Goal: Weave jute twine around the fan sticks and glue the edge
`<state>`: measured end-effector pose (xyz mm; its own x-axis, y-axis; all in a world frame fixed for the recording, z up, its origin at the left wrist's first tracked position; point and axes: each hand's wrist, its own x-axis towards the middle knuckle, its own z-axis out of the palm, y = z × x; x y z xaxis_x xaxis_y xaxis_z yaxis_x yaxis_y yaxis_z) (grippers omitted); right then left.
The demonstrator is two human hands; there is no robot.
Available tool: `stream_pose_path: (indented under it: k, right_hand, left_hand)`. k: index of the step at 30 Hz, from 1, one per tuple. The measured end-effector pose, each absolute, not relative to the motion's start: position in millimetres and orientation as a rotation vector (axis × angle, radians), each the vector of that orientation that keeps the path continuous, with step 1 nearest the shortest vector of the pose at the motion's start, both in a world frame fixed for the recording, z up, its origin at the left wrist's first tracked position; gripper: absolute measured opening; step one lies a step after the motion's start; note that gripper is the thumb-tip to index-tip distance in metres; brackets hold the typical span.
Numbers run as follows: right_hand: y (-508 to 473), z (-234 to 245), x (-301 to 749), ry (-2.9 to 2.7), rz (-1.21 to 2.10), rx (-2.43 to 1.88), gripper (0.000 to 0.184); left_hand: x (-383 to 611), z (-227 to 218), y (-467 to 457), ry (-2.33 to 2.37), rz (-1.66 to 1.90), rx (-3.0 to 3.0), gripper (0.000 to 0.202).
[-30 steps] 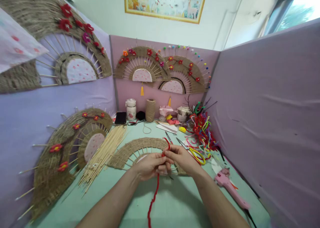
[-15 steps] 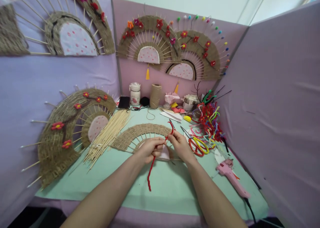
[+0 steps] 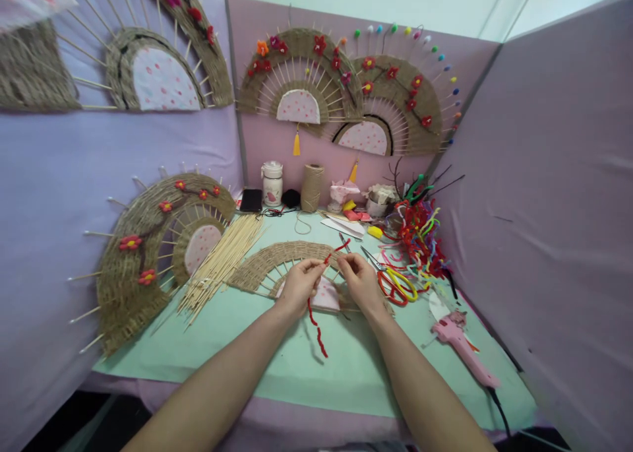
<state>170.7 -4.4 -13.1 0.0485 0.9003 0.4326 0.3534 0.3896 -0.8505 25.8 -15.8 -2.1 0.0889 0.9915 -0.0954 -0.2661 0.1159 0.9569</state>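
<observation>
My left hand [image 3: 298,284] and my right hand [image 3: 361,282] both pinch a red pipe cleaner [image 3: 317,322] over the green table [image 3: 297,366]. Its upper end sticks up between my fingertips, and its kinked lower end hangs down towards me. Just behind my hands lies a half-woven twine fan [image 3: 277,262] with a pink centre.
A bundle of bamboo sticks [image 3: 222,262] lies to the left, beside a finished fan [image 3: 153,247]. Scissors [image 3: 393,282], a heap of coloured pipe cleaners [image 3: 420,234] and a pink glue gun [image 3: 462,350] sit to the right. A twine spool [image 3: 312,187] and a jar [image 3: 271,183] stand at the back.
The view tilted down and shifted. My hands drew slightly apart along the pipe cleaner, and its hanging end now looks shorter and kinked.
</observation>
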Motion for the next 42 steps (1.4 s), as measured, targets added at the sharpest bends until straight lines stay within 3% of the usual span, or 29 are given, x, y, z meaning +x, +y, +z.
stream_pose_path:
  k: [5,15,26,35,42]
  right_hand:
    - [-14,-9,165,-1.649,0.373,-1.110,0.016]
    - [-14,-15,164,-1.569,0.593,-1.101,0.015]
    - [-12,-10,165,-1.454,0.870,-1.051,0.018]
    - [-13,-12,163,-1.625,0.480,-1.145,0.012]
    - [1,-6,188,-1.285,0.448,-1.231,0.014]
  left_hand:
    - [25,2,-23,1.245,1.344,1.416,0.018]
    - [29,-1,-29,1.301,1.308,1.670,0.018]
    - [31,2,-26,0.985,1.222,1.125,0.024]
    - [24,-1,-19,0.695,1.032,0.786,0.024]
    - [21,0,-19,0.684,1.079,0.683,0.026]
